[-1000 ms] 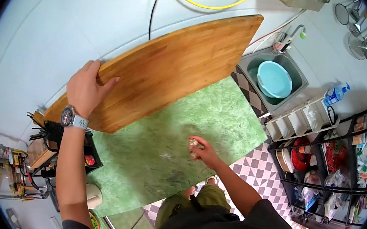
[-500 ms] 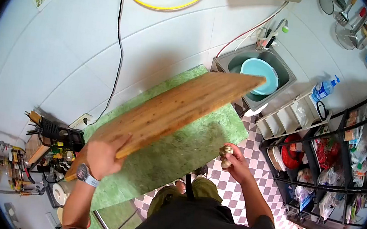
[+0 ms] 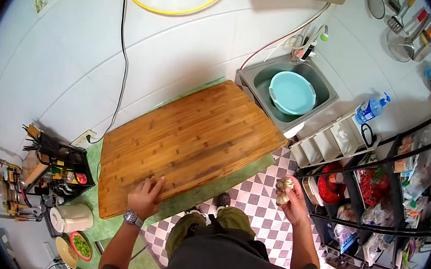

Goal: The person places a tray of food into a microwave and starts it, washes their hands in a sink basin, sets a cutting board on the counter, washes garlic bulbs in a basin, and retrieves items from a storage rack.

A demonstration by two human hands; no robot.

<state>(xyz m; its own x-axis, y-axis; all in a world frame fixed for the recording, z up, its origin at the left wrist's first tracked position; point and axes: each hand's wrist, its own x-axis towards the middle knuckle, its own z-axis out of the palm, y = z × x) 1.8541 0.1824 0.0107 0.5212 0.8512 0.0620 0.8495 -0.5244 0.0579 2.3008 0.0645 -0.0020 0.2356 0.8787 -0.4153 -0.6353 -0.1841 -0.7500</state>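
A large wooden cutting board (image 3: 189,137) lies flat on the green counter. My left hand (image 3: 144,198), with a watch on its wrist, rests on the board by its near edge, thumb and fingers stretched out over the wood. Off to the right, over the tiled floor, my right hand (image 3: 296,206) is closed around a few garlic bulbs (image 3: 284,190). Those bulbs hang clear of the board's right corner. The fingers under the garlic are partly hidden.
A sink (image 3: 327,94) holding a light-blue basin (image 3: 292,92) stands past the board's far right end. Black shelving (image 3: 374,220) lines the right. At left are a black rack (image 3: 83,170) of bottles, a cream canister (image 3: 74,218) and a bowl of chopped greens (image 3: 81,246).
The cutting board, tilted up in my left hand before, has come down flat on the counter. My left hand has moved right with it; my right hand has shifted slightly right with the garlic.
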